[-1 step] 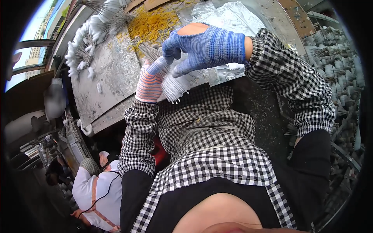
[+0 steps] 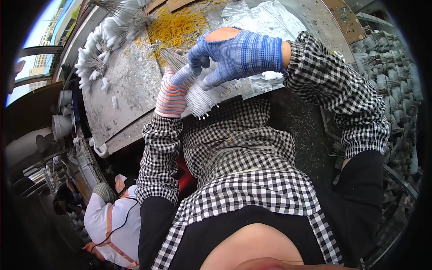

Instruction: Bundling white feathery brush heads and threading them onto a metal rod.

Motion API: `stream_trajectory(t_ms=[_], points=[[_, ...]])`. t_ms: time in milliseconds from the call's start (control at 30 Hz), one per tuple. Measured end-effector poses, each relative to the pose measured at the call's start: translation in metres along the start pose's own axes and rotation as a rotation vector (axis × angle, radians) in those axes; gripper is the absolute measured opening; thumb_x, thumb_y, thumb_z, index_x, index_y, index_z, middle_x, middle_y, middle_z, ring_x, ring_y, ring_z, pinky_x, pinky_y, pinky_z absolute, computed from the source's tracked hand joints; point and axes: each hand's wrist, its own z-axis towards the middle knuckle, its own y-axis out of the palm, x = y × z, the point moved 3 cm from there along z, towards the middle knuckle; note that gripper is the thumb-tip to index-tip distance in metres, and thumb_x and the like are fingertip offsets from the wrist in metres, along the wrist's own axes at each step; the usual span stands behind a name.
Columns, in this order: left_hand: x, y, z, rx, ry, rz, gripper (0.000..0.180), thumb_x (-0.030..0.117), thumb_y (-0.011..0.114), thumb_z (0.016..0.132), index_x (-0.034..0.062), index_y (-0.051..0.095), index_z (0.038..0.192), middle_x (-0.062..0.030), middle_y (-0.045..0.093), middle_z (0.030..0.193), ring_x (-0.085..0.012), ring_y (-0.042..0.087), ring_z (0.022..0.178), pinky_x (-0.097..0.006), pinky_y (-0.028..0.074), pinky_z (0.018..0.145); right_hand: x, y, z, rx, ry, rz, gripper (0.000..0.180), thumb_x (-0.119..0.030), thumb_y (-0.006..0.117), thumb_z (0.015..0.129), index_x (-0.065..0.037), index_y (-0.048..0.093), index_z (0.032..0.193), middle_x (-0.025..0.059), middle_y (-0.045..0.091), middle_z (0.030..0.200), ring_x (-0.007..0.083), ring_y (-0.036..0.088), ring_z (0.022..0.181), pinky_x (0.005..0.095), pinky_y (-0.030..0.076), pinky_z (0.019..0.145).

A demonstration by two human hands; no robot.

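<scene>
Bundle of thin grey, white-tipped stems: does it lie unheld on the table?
No, the orange-striped, gloved left hand holds the bundle.

Bundle of thin grey wires (image 2: 199, 101), white-ended, bunched close, held slantwise.

Right hand (image 2: 243, 54), between 12 and 1 o'clock: its back faces me, so I can't tell whether the fingertips grip or merely touch.
Wire bundle (image 2: 198, 101), 11 o'clock: partly covered by the right hand; strands too fine for me to count.
Left hand (image 2: 171, 96), 10 o'clock: most fingers hidden from me.
Yellow rings (image 2: 175, 29), 11 o'clock: too small and tangled to separate.
Co-worker (image 2: 117, 229), 8 o'clock: partly hidden behind the black sleeve (image 2: 155, 225).
Stacked bundles (image 2: 382, 81), 2 o'clock: cut off by my lens's dark rim.
</scene>
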Motion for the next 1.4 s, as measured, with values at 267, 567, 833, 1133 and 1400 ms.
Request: stream_trajectory(t_ms=[267,567,833,1133,1400], points=[[0.006,-0.003,0.024,0.021,-0.022,0.183,0.066,-0.006,0.066,0.084,0.0095,0.039,0.142,-0.0119,0.065,0.118,-0.0258,0.066,0.11,-0.038,0.058,0.094,0.016,0.019,-0.021,-0.068,0.106,-0.124,0.024,-0.013,0.076,0.073,-0.009,0.07,0.096,0.0111,0.065,0.09,0.0314,0.065,0.087,0.0415,0.054,0.081],[0.008,0.008,0.05,0.036,0.21,0.412,0.063,-0.005,0.063,0.08,0.006,0.042,0.138,-0.0076,0.062,0.117,-0.0182,0.064,0.103,-0.032,0.058,0.087,0.03,0.025,-0.038,0.116,0.244,-0.356,0.015,-0.026,0.069,0.083,-0.015,0.073,0.093,0.0103,0.073,0.086,0.0301,0.073,0.087,0.0418,0.058,0.079],[0.0,-0.03,0.084,-0.006,0.296,0.456,0.041,-0.001,0.062,0.091,0.0066,0.051,0.131,-0.0077,0.065,0.105,-0.0177,0.067,0.096,-0.031,0.058,0.086,0.059,0.035,-0.035,0.294,0.31,-0.145,0.029,-0.034,0.069,0.081,-0.009,0.072,0.097,0.0143,0.072,0.088,0.0319,0.071,0.084,0.0409,0.057,0.083],[0.028,0.044,0.074,-0.118,0.303,0.695,0.056,0.013,0.069,0.097,0.0092,0.041,0.146,0.0018,0.052,0.112,-0.0106,0.051,0.105,-0.027,0.043,0.096,0.086,0.022,-0.043,0.179,0.267,0.441,0.034,-0.037,0.07,0.087,-0.005,0.072,0.099,0.0056,0.069,0.081,0.0155,0.064,0.078,0.034,0.052,0.08],[0.029,0.034,0.094,0.012,0.419,0.578,0.051,0.015,0.06,0.102,0.0088,0.042,0.15,0.0013,0.054,0.13,-0.0096,0.049,0.117,-0.026,0.039,0.103,0.05,-0.001,-0.03,0.188,0.352,0.076,0.033,-0.031,0.073,0.077,-0.001,0.07,0.09,0.021,0.069,0.086,0.0333,0.069,0.079,0.0424,0.055,0.075]])
